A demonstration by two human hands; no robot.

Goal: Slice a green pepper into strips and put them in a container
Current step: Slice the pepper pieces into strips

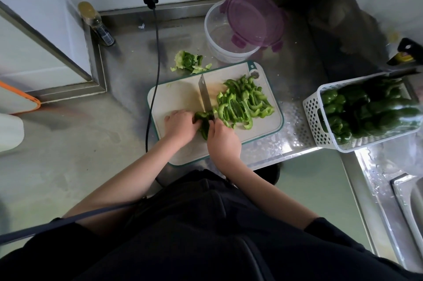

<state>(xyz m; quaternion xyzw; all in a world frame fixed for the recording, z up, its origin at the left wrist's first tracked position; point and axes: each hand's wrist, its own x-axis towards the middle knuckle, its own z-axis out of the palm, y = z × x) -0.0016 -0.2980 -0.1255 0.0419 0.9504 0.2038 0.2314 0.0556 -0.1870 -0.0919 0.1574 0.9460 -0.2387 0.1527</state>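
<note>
Steel table (96, 134) carries a cutting board (180, 95). Left hand (180, 125) pins the pepper piece (204, 123), fingers curled; keep them tucked. Right hand (223, 142) grips the knife (205, 97). Strips (245, 104) lie beside the blade; container (226, 38) waits behind.

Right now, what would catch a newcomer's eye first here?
The heap of green pepper strips on the cutting board's right side. Beside it, the knife in the right hand cuts a pepper piece steadied by the left hand. Behind, an empty clear container.
</note>
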